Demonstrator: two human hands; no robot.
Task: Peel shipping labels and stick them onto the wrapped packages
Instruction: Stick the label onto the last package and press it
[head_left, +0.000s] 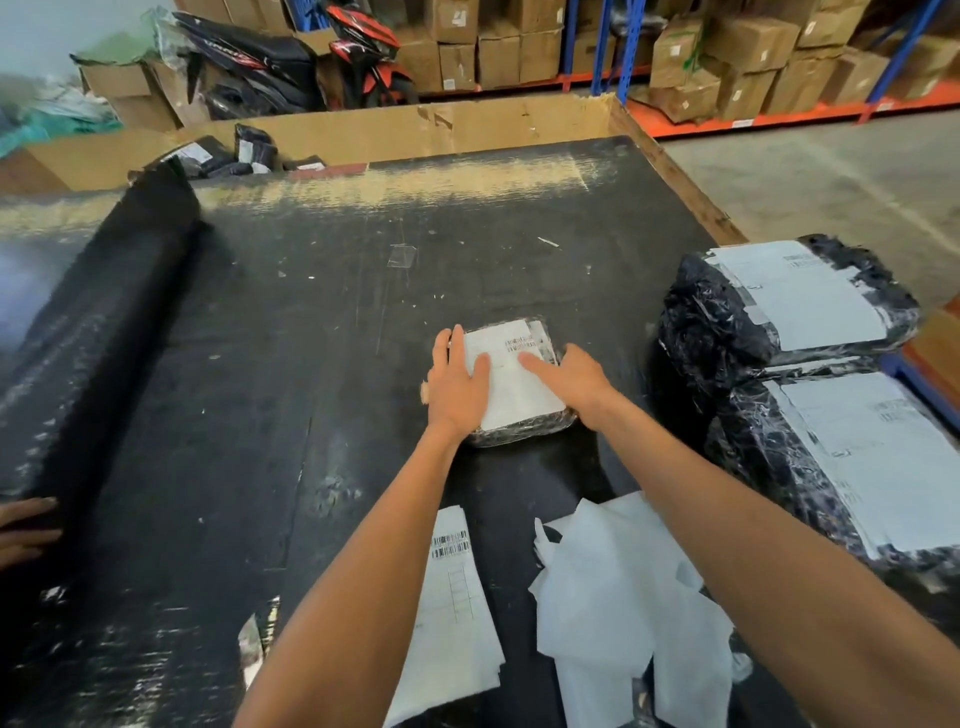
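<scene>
Here, a small wrapped package (519, 384) lies flat at the middle of the black surface (311, 338), with a white shipping label (511, 379) laid across its top face. The left hand (457, 384) rests flat along the label's left margin and the right hand (569, 382) along its right margin; neither grip closes on anything, and the fingers lie extended, pressing downward. The package looks light and somewhat yielding beneath its glossy plastic film, which is likely slippery, so it is best steadied from above or taken by its two short sides rather than pinched at a corner. The label is thin, limp paper, apt to crease; smoothing outward from the centre would seat it without wrinkles. Two larger labelled packages (810, 374) are stacked at the right edge of the surface, well apart from the hands. Near the person lie an unpeeled label sheet (454, 597) and a heap of discarded backing paper (623, 597). A roll of black wrap (104, 332) occupies the left side.
</scene>
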